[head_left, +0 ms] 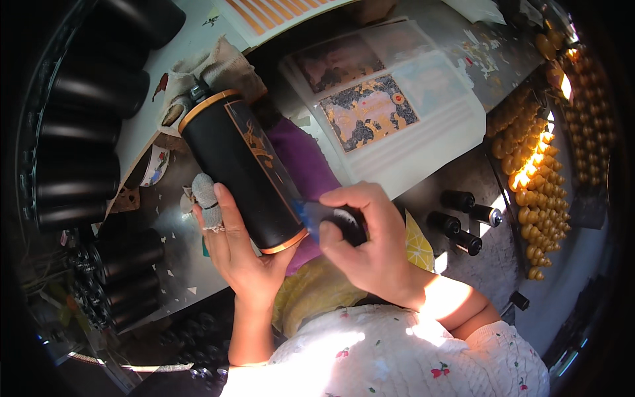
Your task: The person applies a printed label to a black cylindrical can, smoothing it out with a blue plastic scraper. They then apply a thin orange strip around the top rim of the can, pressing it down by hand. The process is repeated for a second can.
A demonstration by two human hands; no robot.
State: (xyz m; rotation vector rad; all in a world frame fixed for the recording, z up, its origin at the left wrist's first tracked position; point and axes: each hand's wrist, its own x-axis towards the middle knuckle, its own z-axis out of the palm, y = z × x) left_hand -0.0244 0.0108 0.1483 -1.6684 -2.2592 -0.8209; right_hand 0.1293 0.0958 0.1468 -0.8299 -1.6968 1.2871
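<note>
Black cylinder (221,155) in my left hand (241,261), blue-edged tool (312,217) in my right hand (370,245)

The black cylinder lies slantwise across the centre-left of the frame, copper-coloured bands (286,242) ringing both ends and a gold-figured panel (259,147) along its right side. My left hand closes round its lower end, grey wraps (210,200) covering some fingertips. My right hand, near the middle of the frame, pinches the tool between thumb and fingers. Its blue edge is blurred at the cylinder's lower right side; I cannot tell whether it touches. The cylinder's upper end meets a dark fitting (198,91) beside a crumpled cloth (228,69). Purple fabric (301,155) shows just right of the cylinder, and printed sheets (370,109) lie at upper centre. More black cylinders (76,175) line the left edge.
</note>
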